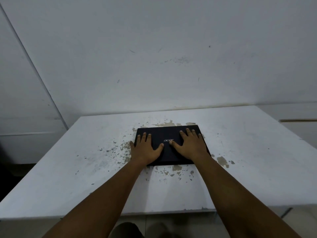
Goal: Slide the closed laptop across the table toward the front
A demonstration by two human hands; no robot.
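Two hands [169,148] lie flat on the closed laptop [167,134].

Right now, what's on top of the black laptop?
Both hands lie flat on the closed laptop: the left hand and the right hand. Between them shows the acer logo. The lid beneath the palms is hidden.

"acer" in pale letters on the lid of the closed dark laptop [169,134]

Your two forearms are bare, no sleeves, watch or rings showing; your left hand [145,150] and right hand [190,146] wear no gloves.
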